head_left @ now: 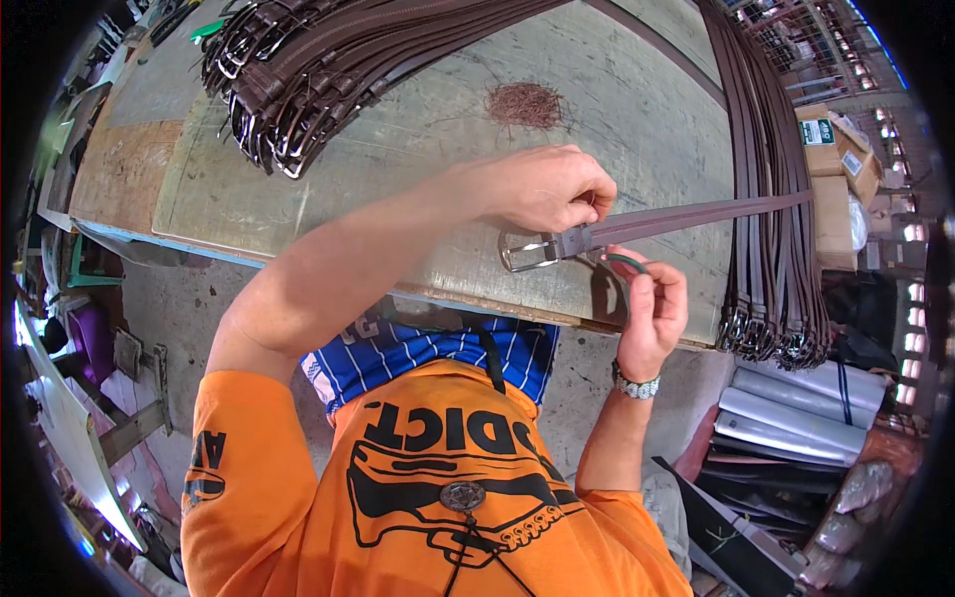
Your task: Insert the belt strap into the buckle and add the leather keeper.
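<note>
A brown belt (696,216) lies across the table, its silver buckle (528,252) pointing left near the front edge. My left hand (557,189) is closed, fingers curled down onto the belt just beside the buckle; its fingertips are partly hidden. Below the strap, my right hand (652,308) pinches a small curved green tool (625,263) between thumb and fingers. The tool's tip sits close to the belt's lower edge, near the buckle end. Its exact kind is too small to make out.
A thick pile of brown belts (288,80) with buckles lies at the back left. More belts (771,199) hang over the table's right end. A heap of brown thread scraps (525,104) sits beyond my left hand. Cardboard boxes (836,149) and silvery rolls (796,413) stand at the right.
</note>
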`<act>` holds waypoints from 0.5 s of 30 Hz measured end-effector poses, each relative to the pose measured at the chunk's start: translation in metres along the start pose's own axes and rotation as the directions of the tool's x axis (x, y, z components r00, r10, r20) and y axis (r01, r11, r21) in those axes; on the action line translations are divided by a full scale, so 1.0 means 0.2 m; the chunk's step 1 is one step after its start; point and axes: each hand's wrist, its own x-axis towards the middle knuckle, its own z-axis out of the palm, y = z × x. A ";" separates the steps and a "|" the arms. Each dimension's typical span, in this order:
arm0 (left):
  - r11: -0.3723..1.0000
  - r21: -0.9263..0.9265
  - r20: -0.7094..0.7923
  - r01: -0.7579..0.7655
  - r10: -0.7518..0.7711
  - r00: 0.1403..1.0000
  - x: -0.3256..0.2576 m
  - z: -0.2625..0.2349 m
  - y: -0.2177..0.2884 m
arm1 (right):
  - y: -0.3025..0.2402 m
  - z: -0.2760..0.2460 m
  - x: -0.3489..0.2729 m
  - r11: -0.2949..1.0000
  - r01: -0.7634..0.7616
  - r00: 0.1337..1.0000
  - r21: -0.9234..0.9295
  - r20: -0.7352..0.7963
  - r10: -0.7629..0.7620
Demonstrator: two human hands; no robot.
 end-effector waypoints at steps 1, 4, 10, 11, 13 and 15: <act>1.000 -0.001 -0.015 0.000 0.000 1.000 0.00 0.00 0.00 | 0.01 0.02 -0.01 1.000 0.005 1.000 -0.025 0.005 -0.005; 0.999 0.002 -0.005 0.043 -0.043 0.999 0.00 0.01 0.01 | 0.03 0.05 -0.05 0.995 0.009 1.000 -0.095 0.016 -0.008; 0.999 0.002 -0.017 0.041 -0.041 0.999 -0.01 0.02 0.00 | 0.04 0.07 -0.06 0.989 0.023 1.000 -0.143 0.012 -0.021; 0.999 0.001 -0.017 0.040 -0.040 0.999 0.00 0.02 0.00 | 0.04 0.07 -0.06 0.986 0.031 0.999 -0.165 0.013 -0.029; 1.000 0.014 -0.027 0.023 -0.023 0.999 0.00 0.03 -0.01 | 0.04 0.08 -0.06 0.983 0.029 1.000 -0.181 0.008 -0.028; 0.999 0.022 -0.027 0.036 -0.035 0.999 -0.01 0.03 -0.01 | 0.04 0.09 -0.06 0.980 0.026 1.000 -0.195 0.005 -0.026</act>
